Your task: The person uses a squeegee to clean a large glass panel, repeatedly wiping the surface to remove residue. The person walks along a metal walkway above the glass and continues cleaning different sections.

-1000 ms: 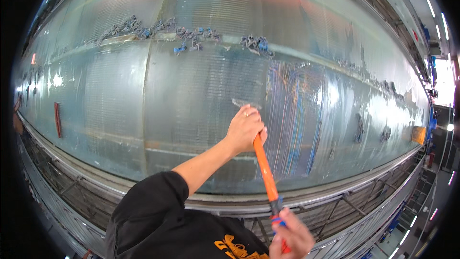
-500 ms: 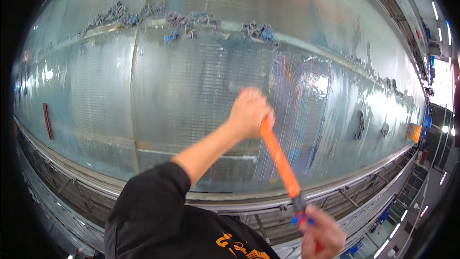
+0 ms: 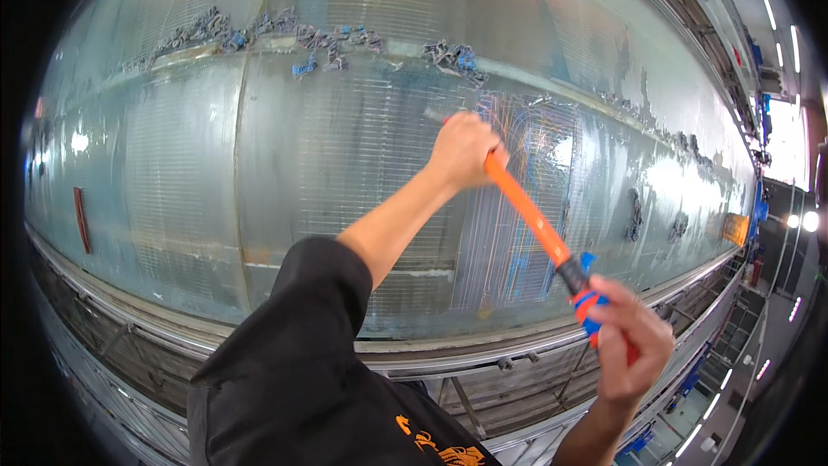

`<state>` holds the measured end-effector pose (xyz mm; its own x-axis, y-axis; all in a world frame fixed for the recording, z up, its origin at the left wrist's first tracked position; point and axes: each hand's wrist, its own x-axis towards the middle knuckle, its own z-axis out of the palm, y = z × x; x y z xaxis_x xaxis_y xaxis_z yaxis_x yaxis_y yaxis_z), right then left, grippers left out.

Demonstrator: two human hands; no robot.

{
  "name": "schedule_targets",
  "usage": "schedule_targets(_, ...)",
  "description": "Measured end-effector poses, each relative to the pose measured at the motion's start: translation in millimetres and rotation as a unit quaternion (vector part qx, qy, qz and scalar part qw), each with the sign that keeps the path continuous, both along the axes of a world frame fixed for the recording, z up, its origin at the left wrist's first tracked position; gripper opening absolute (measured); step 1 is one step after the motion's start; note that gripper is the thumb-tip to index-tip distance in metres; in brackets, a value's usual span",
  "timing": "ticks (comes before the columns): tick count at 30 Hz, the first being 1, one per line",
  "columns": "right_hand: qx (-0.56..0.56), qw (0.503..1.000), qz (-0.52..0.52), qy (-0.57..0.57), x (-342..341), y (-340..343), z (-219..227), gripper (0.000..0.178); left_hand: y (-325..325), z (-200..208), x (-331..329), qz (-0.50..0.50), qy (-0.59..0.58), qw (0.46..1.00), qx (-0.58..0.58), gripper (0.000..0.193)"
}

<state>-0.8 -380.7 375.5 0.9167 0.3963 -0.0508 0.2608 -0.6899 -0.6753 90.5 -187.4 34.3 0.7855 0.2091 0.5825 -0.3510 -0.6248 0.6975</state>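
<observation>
My left hand (image 3: 467, 150) is closed around the upper end of a long-handled scraper (image 3: 536, 226) with an orange shaft. Its blurred, pale metal tip pokes out just beyond the fist, over the wet, greenish-grey panel (image 3: 345, 147). Lower right, my right hand (image 3: 631, 341) grips the red-and-blue handle end, fingers wrapped round it. The shaft slants from upper left to lower right across a patch of thin coloured lines (image 3: 509, 233) on the panel. I cannot tell whether the blade touches the surface.
Clumps of grey and blue shreds (image 3: 453, 59) lie along a ridge across the panel; smaller grey clumps (image 3: 635, 216) sit to the right. A dark red strip (image 3: 82, 220) lies at left. An orange-yellow block (image 3: 735, 229) stands at the right end. A metal rail (image 3: 483, 347) edges the near side.
Both hands and the scraper have moved up and to the right, the right hand most. Both hands keep their hold. The view has shifted slightly.
</observation>
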Motion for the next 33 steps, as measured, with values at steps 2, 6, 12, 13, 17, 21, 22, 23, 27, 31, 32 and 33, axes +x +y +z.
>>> schedule_targets(2, -0.029, 0.998, 0.063, -0.006, -20, -20, 9, 0.025, -15, 0, -51, -0.018, -0.003, 0.999, -0.031, 0.025)
schedule_targets(6, -0.062, 0.997, -0.039, 0.019, -22, -7, -23, 0.022, 16, -13, 13, -0.009, 0.008, 0.997, 0.072, 0.022)
schedule_targets(12, -0.008, 1.0, 0.01, 0.01, -23, -13, 14, 0.02, -19, -7, -39, -0.028, -0.005, 1.0, -0.001, 0.022)
schedule_targets(13, 0.007, 0.999, 0.001, 0.034, -28, -11, 19, 0.02, -17, -1, -47, -0.052, 0.02, 0.998, -0.021, 0.022)
schedule_targets(17, 0.019, 0.997, -0.056, 0.04, 18, 3, -10, 0.02, 9, -9, 21, 0.029, -0.037, 0.999, 0.028, 0.024)
schedule_targets(21, 0.019, 0.999, 0.039, 0.019, 3, -18, 2, 0.024, -7, -9, 6, 0.027, -0.064, 0.997, 0.013, 0.023)
schedule_targets(22, 0.031, 0.998, 0.045, 0.018, -3, -24, 2, 0.025, -3, -8, 20, 0.028, -0.094, 0.995, 0.013, 0.023)
schedule_targets(23, 0.009, 1.0, 0.009, 0.02, 1, -17, -10, 0.025, -5, -3, 1, 0.027, -0.093, 0.995, 0.005, 0.023)
schedule_targets(27, 0.018, 1.0, -0.011, 0.005, 28, 9, -30, 0.023, 30, -17, 41, -0.004, -0.041, 0.999, 0.036, 0.02)
schedule_targets(31, 0.045, 0.999, -0.018, 0.023, 13, -5, -2, 0.023, -3, -3, 18, 0.029, -0.098, 0.995, 0.009, 0.019)
schedule_targets(32, 0.015, 0.998, -0.05, 0.034, 21, 2, -13, 0.023, -2, -7, 17, 0.031, -0.076, 0.997, 0.014, 0.02)
schedule_targets(33, -0.012, 0.997, -0.068, 0.043, 29, 8, -22, 0.023, 13, -11, 30, 0.044, -0.057, 0.997, 0.022, 0.02)
